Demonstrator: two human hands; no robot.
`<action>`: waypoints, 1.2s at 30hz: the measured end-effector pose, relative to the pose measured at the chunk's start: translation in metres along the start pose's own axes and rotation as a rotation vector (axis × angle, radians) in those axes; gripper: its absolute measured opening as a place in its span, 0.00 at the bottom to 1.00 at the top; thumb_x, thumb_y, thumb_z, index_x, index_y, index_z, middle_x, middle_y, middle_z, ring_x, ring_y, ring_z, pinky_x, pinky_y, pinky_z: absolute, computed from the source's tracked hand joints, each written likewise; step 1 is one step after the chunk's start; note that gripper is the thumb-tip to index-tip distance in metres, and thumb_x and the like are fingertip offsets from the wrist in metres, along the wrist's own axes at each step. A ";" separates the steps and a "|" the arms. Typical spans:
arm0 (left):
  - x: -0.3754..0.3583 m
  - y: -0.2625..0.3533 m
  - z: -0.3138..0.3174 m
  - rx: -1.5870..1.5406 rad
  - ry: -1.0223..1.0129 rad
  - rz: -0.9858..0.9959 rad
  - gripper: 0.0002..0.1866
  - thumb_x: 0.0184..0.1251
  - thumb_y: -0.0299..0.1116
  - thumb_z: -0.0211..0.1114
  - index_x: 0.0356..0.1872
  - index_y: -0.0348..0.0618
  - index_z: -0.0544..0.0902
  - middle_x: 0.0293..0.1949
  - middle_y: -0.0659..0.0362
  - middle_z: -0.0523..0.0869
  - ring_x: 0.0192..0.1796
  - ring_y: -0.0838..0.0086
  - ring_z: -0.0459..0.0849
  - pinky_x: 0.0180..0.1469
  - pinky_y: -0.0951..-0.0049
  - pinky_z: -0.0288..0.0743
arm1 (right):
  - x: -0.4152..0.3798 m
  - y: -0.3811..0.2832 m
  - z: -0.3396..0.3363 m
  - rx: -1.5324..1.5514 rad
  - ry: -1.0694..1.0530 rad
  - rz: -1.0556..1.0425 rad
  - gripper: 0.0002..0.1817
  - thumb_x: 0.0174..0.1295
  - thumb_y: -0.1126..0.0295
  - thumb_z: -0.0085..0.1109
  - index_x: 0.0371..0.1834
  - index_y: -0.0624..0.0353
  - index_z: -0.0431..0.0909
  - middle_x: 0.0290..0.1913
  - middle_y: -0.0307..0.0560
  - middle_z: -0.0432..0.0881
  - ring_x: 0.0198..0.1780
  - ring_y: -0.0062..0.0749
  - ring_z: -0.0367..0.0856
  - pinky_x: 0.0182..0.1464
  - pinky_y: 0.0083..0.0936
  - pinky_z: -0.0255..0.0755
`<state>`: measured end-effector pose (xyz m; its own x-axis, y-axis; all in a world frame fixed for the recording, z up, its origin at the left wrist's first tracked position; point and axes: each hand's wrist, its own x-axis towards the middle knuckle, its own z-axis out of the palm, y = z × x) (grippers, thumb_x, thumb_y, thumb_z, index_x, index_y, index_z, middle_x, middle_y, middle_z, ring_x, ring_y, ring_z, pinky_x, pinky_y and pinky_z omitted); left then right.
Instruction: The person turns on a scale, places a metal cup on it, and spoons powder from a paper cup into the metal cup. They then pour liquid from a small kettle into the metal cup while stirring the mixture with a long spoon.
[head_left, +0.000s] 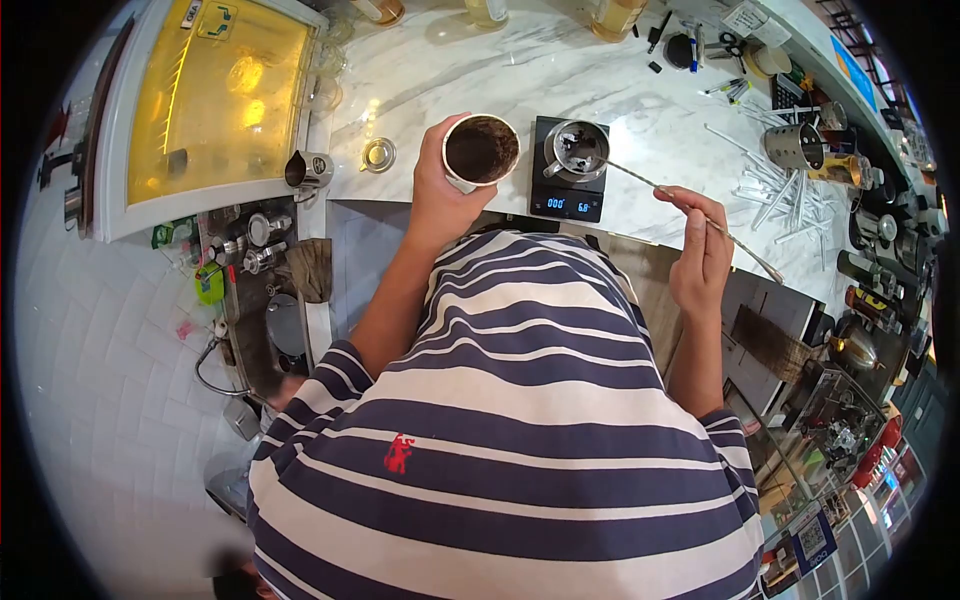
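My left hand (443,205) is wrapped round a white paper cup (463,184), tipped so that its dark interior, with brown powder or residue on the walls, faces me. Between the fingers of my right hand (698,255) is a long, thin bar spoon (635,175) with a twisted shaft. Its far end reaches into a small metal cup (577,179), where some dark material shows. That metal cup stands on a black digital scale (547,190), whose blue display seems to read 0:00 and 6.8.
A small round metal piece (378,154) lies left on the marble counter (420,90). Beside it is a metal pitcher (310,171). Loose white sticks (785,200) and a perforated metal holder (793,148) occupy the right. Bottles (615,18) stand at the back.
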<state>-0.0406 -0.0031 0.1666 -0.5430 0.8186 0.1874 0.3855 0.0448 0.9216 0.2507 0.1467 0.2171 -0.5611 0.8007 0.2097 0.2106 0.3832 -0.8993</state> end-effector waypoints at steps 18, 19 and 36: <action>0.006 0.018 0.031 -0.086 0.024 0.014 0.44 0.53 0.18 0.80 0.72 0.37 0.67 0.61 0.51 0.82 0.64 0.67 0.84 0.68 0.65 0.78 | 0.007 0.015 -0.022 0.185 0.272 -0.044 0.21 0.86 0.67 0.39 0.49 0.72 0.81 0.48 0.58 0.90 0.46 0.40 0.92 0.58 0.32 0.81; 0.008 0.018 0.032 -0.085 0.024 0.019 0.44 0.53 0.18 0.80 0.72 0.37 0.67 0.61 0.51 0.82 0.64 0.67 0.84 0.68 0.65 0.78 | 0.007 0.019 -0.021 0.146 0.250 -0.063 0.20 0.86 0.68 0.39 0.49 0.72 0.82 0.48 0.58 0.90 0.47 0.40 0.92 0.59 0.31 0.81; 0.004 0.011 0.030 -0.069 0.096 -0.025 0.45 0.53 0.20 0.82 0.73 0.36 0.68 0.61 0.51 0.84 0.63 0.68 0.85 0.68 0.66 0.78 | 0.014 0.019 -0.003 -0.017 0.077 -0.194 0.15 0.84 0.74 0.42 0.50 0.68 0.82 0.51 0.58 0.89 0.49 0.41 0.92 0.55 0.32 0.81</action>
<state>-0.0164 0.0179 0.1678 -0.6223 0.7587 0.1928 0.3206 0.0224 0.9469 0.2490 0.1662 0.2041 -0.5296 0.7439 0.4077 0.1184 0.5407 -0.8328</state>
